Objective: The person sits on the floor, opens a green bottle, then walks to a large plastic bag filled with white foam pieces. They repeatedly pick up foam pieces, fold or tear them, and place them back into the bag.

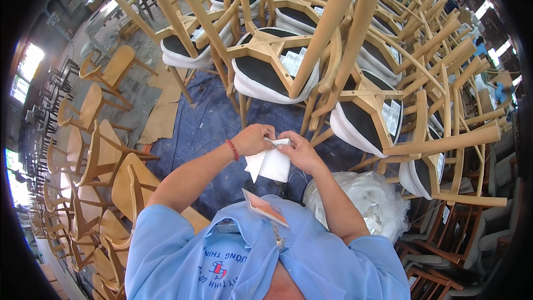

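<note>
Both my hands meet in front of my chest on a folded white sheet (273, 166), soft or paper-like; I cannot tell its exact material. My left hand (254, 139), with a red bead bracelet at the wrist, pinches its upper left edge. From the other side, my right hand (300, 151) grips the upper right edge between thumb and fingers. Below the hands the sheet hangs down in two flaps. Just beyond, upturned wooden chairs (276, 64) with pale padded seats and black undersides are stacked.
Blue sheeting (202, 128) covers the floor, with flattened cardboard (161, 108) at its left. A heap of clear plastic wrap (361, 203) lies by my right arm. Rows of wooden chairs (100, 150) stand at the left; dark slatted frames (444, 233) are at the lower right.
</note>
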The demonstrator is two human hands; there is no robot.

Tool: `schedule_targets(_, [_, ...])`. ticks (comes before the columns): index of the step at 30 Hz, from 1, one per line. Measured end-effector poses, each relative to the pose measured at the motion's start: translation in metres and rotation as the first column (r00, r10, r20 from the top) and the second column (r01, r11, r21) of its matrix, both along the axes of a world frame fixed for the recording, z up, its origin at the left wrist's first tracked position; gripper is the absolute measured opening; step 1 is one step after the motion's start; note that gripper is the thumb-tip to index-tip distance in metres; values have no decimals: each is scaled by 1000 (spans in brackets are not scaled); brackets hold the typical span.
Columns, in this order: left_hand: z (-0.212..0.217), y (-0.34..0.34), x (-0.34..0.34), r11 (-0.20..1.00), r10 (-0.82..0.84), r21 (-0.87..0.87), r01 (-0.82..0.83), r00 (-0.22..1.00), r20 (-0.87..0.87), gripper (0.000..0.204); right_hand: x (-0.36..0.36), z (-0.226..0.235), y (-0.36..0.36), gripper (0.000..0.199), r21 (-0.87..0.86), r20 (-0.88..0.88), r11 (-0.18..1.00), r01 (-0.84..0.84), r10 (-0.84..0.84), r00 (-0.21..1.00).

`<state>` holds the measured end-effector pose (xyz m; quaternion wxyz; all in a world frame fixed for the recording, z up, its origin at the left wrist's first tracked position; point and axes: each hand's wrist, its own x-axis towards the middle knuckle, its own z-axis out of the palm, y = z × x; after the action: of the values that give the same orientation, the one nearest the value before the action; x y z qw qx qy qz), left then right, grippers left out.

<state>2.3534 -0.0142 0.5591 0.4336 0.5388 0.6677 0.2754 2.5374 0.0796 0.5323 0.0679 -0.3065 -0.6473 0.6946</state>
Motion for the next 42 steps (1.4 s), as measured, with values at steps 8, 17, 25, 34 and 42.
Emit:
schedule_targets(8, [6,-3,3,994,-107,0,107,992,64,25,10,-25,-2,18,-24,-221,994,102,-105,970])
schedule_targets(17, [-3,-3,-19,978,-152,-79,191,924,350,33,8,-23,-7,18,-30,-202,979,200,-202,958])
schedule_targets(25, [2,5,-18,964,-244,-55,262,944,220,23,11,-23,-4,18,32,-267,987,158,-144,953])
schedule_targets(34, [-7,2,-7,990,-144,10,144,981,128,15,13,-15,4,20,-63,-114,995,74,-81,990])
schedule_targets(42, [-13,-4,-1,991,-67,110,71,997,-37,17,6,-21,1,37,-393,9,905,165,-175,984])
